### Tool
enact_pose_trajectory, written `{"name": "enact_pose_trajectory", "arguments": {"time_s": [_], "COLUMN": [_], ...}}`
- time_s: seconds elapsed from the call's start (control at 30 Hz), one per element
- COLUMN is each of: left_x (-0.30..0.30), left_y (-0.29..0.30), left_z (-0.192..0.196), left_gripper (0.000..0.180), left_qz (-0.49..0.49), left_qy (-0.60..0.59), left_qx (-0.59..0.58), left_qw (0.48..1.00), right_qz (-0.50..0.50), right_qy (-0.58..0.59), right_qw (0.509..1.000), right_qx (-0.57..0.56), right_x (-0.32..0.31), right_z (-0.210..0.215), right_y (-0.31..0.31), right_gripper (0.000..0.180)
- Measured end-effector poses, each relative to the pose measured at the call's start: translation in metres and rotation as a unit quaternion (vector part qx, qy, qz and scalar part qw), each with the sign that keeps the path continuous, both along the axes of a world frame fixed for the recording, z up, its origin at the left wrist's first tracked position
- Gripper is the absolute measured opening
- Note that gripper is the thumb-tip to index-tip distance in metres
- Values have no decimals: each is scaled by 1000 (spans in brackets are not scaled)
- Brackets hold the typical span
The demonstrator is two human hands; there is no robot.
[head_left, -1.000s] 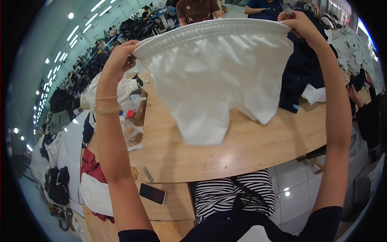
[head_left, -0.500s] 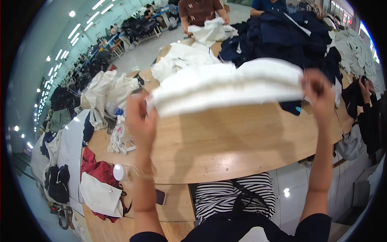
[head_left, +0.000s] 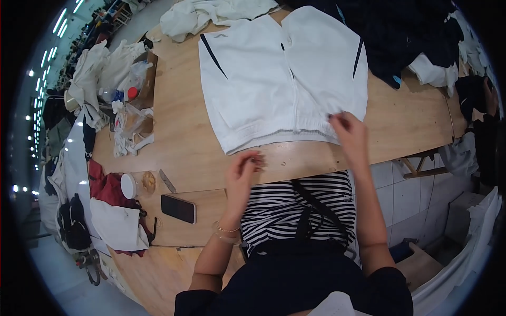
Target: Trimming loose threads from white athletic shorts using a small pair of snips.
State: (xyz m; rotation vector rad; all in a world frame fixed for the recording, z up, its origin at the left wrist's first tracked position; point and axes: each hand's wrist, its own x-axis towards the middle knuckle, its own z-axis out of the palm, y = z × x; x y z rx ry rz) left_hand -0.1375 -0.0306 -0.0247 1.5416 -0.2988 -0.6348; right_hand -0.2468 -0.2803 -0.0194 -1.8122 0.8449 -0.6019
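Observation:
A pair of white shorts [head_left: 258, 79] with dark side stripes lies spread on the wooden table, its gathered waistband toward me. My left hand [head_left: 243, 174] is just short of the waistband's near edge, apart from the cloth. Its fingers are loosely curled, slightly blurred, with nothing visible in them. Over the right end of the waistband hovers or rests my right hand [head_left: 350, 136]. Thumb and fingers there are bent with a gap between them, and no cloth shows pinched. Whether the fingertips touch the shorts I cannot tell.
Dark navy garments [head_left: 416, 37] are heaped at the far right, white cloth [head_left: 211, 16] at the far left. An open cardboard box [head_left: 149, 81] stands left. Nearer lie a phone [head_left: 178, 208], a clear jar with a white lid [head_left: 138, 185], and red cloth [head_left: 105, 181] under a white piece.
The white garment has come down from between my raised hands and now lies flat on the table. Both hands have dropped toward me and closer together. The view has tilted downward.

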Motion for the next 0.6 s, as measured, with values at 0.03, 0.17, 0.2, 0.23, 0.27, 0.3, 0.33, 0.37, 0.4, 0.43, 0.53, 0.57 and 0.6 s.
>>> {"name": "enact_pose_trajectory", "arguments": {"time_s": [0.03,0.17,0.2,0.23,0.27,0.3,0.33,0.37,0.4,0.43,0.53,0.57,0.6], "left_x": [-6,-22,-20,-19,-16,-7,2,9,16,20,22,17,11], "left_y": [-13,-51,-55,-59,-60,-66,-78,-95,-110,-123,-145,-146,-145], "left_z": [-3,-12,-12,-11,-9,-8,-13,-10,-7,-7,-8,-9,-9], "left_gripper": [20,19,19,18,17,15,16,16,16,16,16,18,22], "left_qz": [-1,9,8,4,9,16,21,21,21,20,-26,-16,-7], "left_qy": [73,198,199,111,21,-55,-121,-164,-208,-207,-56,-88,-120], "left_qx": [-33,-97,-98,-82,-62,-32,-24,-18,-14,-14,32,36,40], "left_qw": [997,975,975,990,998,998,992,986,978,978,998,995,992], "right_qz": [9,5,3,-7,-2,14,24,22,14,5,-4,6,-2], "right_qy": [76,107,70,-32,-32,-72,-107,-105,-87,-70,-38,-58,-60], "right_qw": [996,979,987,992,992,989,923,923,933,942,946,942,942], "right_qx": [-51,-175,-147,-123,-120,130,370,371,349,327,321,332,330], "right_x": [24,65,65,54,38,18,4,-3,-8,-10,-10,-12,-15], "right_z": [5,-27,-31,-34,-30,-17,-10,-8,-7,-6,-5,-8,-8], "right_y": [12,40,41,37,34,30,30,33,35,37,40,38,37], "right_gripper": [23,28,27,21,21,18,16,16,12,9,9,8,8]}}
